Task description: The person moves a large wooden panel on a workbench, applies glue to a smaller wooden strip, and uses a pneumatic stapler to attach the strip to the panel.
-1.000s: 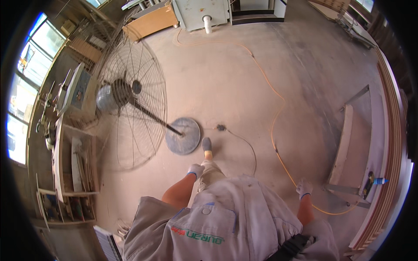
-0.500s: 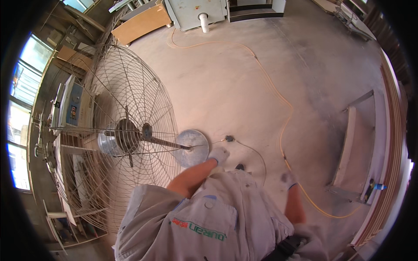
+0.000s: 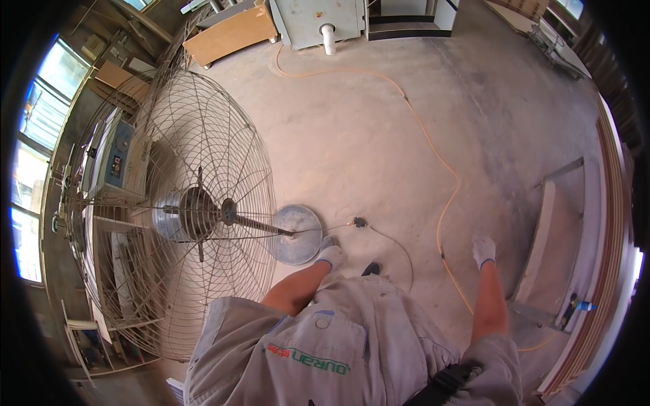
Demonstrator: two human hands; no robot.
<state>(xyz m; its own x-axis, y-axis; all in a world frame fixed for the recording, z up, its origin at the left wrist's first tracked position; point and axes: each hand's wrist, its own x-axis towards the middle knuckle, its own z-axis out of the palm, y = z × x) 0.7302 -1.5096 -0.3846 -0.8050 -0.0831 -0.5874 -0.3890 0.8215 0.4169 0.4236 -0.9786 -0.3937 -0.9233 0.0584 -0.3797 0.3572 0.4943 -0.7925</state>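
My left hand (image 3: 330, 254), in a white glove with darker fingertips, hangs by the right edge of the round grey base (image 3: 305, 254) of a large standing fan. Its fingers look loosely apart, with nothing visible in them; whether it touches the base I cannot tell. My right hand (image 3: 483, 250), also in a white glove, is stretched forward over the floor, right of the orange cable (image 3: 440, 230). Nothing shows in it, and its fingers look loose. The fan's wire cage (image 3: 230, 128) rises at my left, and its pole (image 3: 264, 225) runs down to the base.
A thin dark cord (image 3: 396, 240) with a black plug connector (image 3: 359, 222) lies beside the base. Rightward stands a metal frame (image 3: 575, 230) with a board, by stacked long panels (image 3: 599, 223). A grey cabinet (image 3: 311, 24) and a wooden box (image 3: 230, 35) stand far ahead.
My right hand has swung forward and outward, across the orange cable. My left hand has drawn slightly back and left along the fan base. The view has shifted a little.
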